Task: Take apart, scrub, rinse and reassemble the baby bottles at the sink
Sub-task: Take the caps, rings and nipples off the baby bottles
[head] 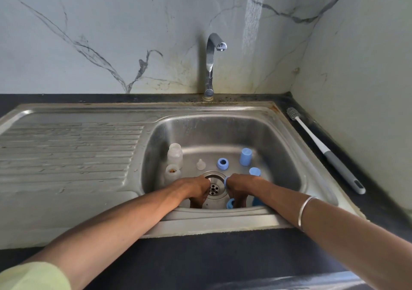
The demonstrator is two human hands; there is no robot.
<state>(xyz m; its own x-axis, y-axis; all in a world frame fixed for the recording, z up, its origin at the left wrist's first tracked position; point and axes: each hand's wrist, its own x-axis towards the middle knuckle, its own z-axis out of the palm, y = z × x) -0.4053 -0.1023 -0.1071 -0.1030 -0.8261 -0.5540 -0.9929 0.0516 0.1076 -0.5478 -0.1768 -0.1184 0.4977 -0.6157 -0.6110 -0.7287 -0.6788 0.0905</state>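
Steel draining board point(66, 147) fills the left of the frame, ribbed and wet-looking. Just inside the stainless sink basin point(278, 156), at its left wall, stand two translucent plastic bottle bodies point(175, 156), one behind the other; the nearer one shows brownish residue at its mouth. They are probably light, stiff and slippery when wet, best taken round the waist. Right of them sits a small clear silicone teat point(200, 164), soft and easily pinched at its base. At lower centre the left hand point(197, 189) reaches down beside the round metal drain point(214, 184), fingers curled under; whether it holds anything cannot be told. The right hand point(238, 189) curls round a blue plastic piece point(230, 203), apparently a ring or cap. Farther back, right of centre, lie a blue screw ring point(222, 164) and a tall blue cap point(246, 156). On the dark counter at far right rests a white-and-grey bottle brush point(323, 149), untouched.
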